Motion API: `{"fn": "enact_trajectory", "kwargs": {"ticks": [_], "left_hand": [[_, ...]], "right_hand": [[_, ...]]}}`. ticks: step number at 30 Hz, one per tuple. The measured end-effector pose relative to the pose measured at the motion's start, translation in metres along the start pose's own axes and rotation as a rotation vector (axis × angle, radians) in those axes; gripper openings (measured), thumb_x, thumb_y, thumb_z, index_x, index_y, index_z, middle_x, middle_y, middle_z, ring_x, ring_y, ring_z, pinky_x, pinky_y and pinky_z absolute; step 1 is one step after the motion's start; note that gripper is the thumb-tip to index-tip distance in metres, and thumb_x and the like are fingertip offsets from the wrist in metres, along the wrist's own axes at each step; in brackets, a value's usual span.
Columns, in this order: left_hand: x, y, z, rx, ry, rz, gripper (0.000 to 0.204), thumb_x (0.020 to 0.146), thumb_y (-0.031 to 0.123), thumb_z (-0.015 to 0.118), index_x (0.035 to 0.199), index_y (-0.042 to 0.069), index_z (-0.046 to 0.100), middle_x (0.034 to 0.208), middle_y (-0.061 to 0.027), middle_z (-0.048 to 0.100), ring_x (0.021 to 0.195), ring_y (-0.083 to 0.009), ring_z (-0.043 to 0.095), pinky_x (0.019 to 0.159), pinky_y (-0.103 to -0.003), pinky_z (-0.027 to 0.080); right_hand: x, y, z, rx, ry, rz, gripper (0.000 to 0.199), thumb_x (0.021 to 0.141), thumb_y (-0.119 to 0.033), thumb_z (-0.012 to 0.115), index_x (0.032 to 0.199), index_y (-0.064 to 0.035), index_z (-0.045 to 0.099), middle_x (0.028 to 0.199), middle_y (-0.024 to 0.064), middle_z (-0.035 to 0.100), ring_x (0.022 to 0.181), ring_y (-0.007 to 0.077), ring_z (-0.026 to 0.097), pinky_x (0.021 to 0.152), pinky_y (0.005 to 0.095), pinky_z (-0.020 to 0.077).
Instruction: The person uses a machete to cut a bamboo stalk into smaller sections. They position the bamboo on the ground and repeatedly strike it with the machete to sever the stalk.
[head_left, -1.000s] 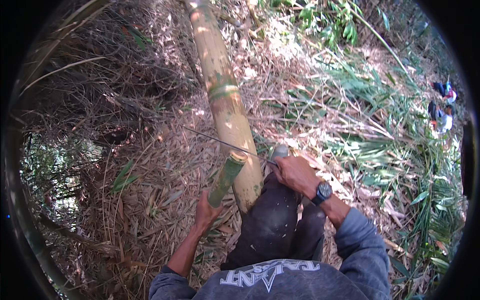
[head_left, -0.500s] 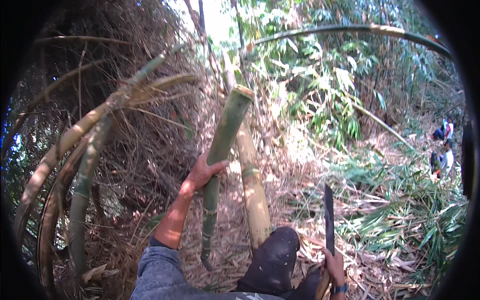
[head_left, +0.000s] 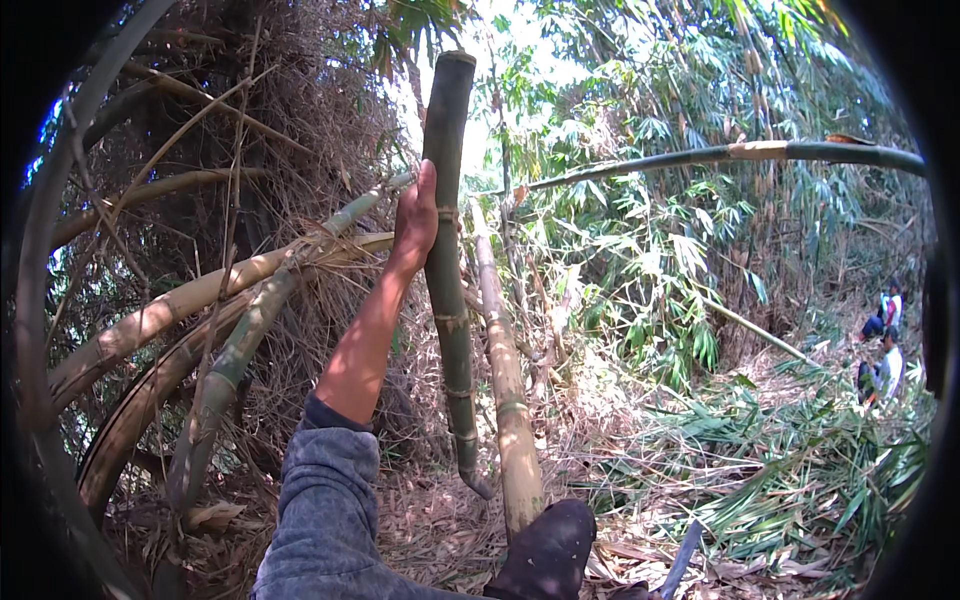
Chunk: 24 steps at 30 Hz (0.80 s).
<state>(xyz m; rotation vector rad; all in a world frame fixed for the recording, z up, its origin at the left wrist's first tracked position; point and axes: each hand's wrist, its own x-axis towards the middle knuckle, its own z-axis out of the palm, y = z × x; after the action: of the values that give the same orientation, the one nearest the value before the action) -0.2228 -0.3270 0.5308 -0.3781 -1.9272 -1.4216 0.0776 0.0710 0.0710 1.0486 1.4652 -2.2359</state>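
Observation:
A thick green bamboo piece [head_left: 448, 260] stands nearly upright in front of me, its cut end at the top and a thin, hooked end at the bottom. My left hand [head_left: 415, 215] is closed round its upper part, the thumb up along the side. Just behind it, a yellowish bamboo pole [head_left: 512, 420] leans with its lower end beside my knee [head_left: 545, 550]. At the lower edge, the dark blade of a machete [head_left: 683, 558] pokes into view; its handle is out of the picture. My right hand is not visible.
Several bent bamboo stems [head_left: 215, 390] crowd the left. A long bamboo [head_left: 720, 153] arches across the upper right. Cut green leaves [head_left: 770, 450] and dry litter cover the ground. Two people [head_left: 885, 340] are far off at the right.
My left hand has lifted the bamboo piece higher and straightened it. The machete has dropped toward the lower edge, and my right hand has gone out of view. The view has tilted up.

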Motion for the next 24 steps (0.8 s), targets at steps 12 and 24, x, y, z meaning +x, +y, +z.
{"fn": "enact_trajectory", "kwargs": {"ticks": [12, 24], "left_hand": [[0.032, 0.048, -0.071, -0.361, 0.336, 0.036, 0.084, 0.085, 0.078, 0.039, 0.096, -0.004, 0.053, 0.064, -0.0121, 0.059, 0.053, -0.0235, 0.062, 0.051, -0.037, 0.055], [-0.093, -0.100, -0.055, -0.885, 0.667, -0.194, 0.068, 0.092, 0.072, 0.025, 0.106, 0.009, 0.048, 0.071, -0.0093, 0.056, 0.058, -0.0245, 0.059, 0.057, -0.040, 0.053]], "right_hand": [[-0.008, 0.019, 0.030, 0.215, -0.065, 0.003, 0.022, 0.086, -0.023, 0.067, 0.077, -0.0048, 0.060, 0.067, 0.0061, 0.060, 0.053, 0.0174, 0.054, 0.049, 0.0302, 0.0450], [0.092, 0.021, -0.002, 0.722, -0.320, -0.091, 0.020, 0.098, -0.023, 0.055, 0.099, -0.0027, 0.057, 0.077, 0.0021, 0.057, 0.054, 0.0069, 0.048, 0.046, 0.0228, 0.0445]]}}
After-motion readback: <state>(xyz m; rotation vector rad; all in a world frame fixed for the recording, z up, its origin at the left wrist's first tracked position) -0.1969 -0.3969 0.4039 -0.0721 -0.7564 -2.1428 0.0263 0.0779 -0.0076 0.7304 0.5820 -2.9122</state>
